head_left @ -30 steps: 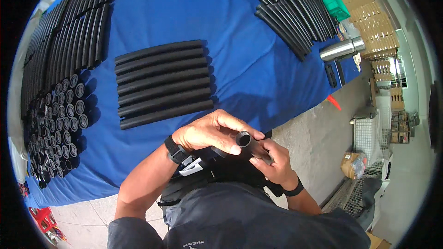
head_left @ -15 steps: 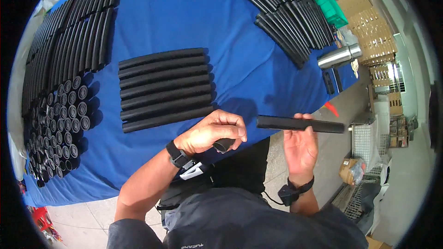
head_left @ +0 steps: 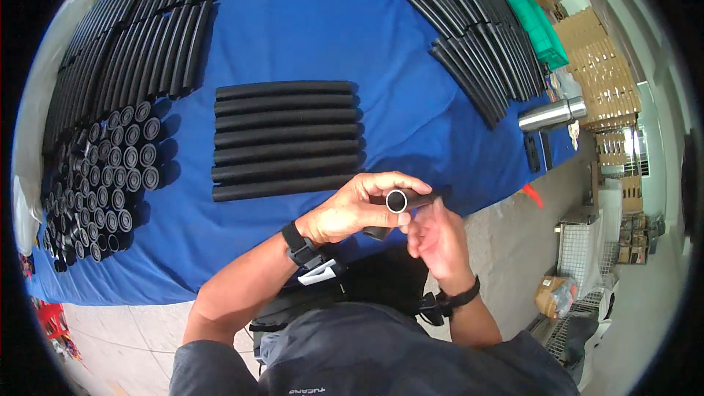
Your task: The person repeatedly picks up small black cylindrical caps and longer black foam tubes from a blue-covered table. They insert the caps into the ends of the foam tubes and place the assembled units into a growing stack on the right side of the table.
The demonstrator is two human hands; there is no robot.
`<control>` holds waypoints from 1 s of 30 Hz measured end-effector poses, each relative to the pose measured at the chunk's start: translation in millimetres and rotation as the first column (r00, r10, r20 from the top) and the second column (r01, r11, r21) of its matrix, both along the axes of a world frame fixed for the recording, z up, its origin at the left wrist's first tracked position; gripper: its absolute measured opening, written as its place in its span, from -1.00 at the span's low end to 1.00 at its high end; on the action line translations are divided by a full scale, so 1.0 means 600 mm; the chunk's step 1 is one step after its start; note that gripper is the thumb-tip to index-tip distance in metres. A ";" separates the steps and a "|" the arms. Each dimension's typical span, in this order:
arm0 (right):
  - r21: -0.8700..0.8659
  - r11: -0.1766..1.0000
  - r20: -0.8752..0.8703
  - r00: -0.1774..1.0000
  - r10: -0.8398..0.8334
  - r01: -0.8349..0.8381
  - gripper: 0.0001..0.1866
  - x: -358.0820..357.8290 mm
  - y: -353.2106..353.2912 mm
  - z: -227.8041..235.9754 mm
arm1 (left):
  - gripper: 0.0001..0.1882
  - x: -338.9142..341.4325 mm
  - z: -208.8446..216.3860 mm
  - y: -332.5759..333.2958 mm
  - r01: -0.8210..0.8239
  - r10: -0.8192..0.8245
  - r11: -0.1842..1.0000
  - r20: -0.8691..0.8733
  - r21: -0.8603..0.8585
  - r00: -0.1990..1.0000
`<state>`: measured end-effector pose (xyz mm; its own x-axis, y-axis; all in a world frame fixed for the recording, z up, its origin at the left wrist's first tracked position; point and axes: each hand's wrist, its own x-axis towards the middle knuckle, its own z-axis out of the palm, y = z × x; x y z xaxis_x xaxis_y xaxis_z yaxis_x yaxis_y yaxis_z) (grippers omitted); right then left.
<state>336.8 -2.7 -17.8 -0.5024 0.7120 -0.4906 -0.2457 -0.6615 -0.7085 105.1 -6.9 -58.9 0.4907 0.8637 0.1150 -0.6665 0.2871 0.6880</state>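
My left hand (head_left: 352, 209) grips a black tube (head_left: 419, 199) between thumb and fingers, its round open end facing me with a pale rim. A second, short dark cylindrical piece (head_left: 376, 233) pokes out beneath that thumb, held in the same hand; most of it is hidden. At the tube's other end is my right hand (head_left: 444, 242), fingertips at or against it; motion blurs the fingers, so their grip is unclear. Just beyond my left hand, several black tubes (head_left: 286, 132) lie side by side in a row on the blue cloth (head_left: 293, 29).
Many round black caps (head_left: 132, 155) stand grouped at the left, below rows of long black tubes (head_left: 158, 51). More tubes (head_left: 477, 40) lie at the far right, beside a green bin (head_left: 537, 26). A shiny metal flask (head_left: 550, 114) lies near the table's right edge.
My right hand has moved left, bringing the tube to my left hand, whose thumb and fingers now hold it. The tube has turned from sideways to pointing its open end at me.
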 end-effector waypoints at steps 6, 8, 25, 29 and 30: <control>0.771 0.157 0.585 0.590 -0.557 -0.617 -0.46 -0.023 0.042 0.005 | -0.55 -0.005 0.003 0.000 0.025 -0.026 0.999 0.013 0.023 1.000; 0.732 0.174 0.642 0.581 -0.500 -0.659 -0.43 -0.030 0.052 -0.012 | -0.55 -0.007 0.007 -0.001 0.055 -0.055 0.998 0.028 0.009 0.998; 0.628 0.582 0.600 0.798 0.059 -0.516 -0.51 0.034 -0.015 -0.004 | -0.55 0.001 -0.010 -0.002 0.188 -0.198 0.979 0.132 0.082 0.971; 0.645 0.615 0.617 0.784 -0.069 -0.454 -0.45 0.044 -0.021 -0.025 | -0.54 -0.002 -0.011 0.000 0.187 -0.194 0.979 0.093 0.083 0.977; 0.674 0.587 0.623 0.772 -0.126 -0.449 -0.51 0.042 -0.021 -0.019 | -0.56 -0.003 -0.011 0.000 0.184 -0.192 0.979 0.093 0.088 0.977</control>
<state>361.7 -15.1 -29.3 -0.4863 0.8734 -0.0279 0.4264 0.2093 -0.8800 103.3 -7.1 -65.8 0.6261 0.7433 0.2355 -0.6724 0.3618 0.6458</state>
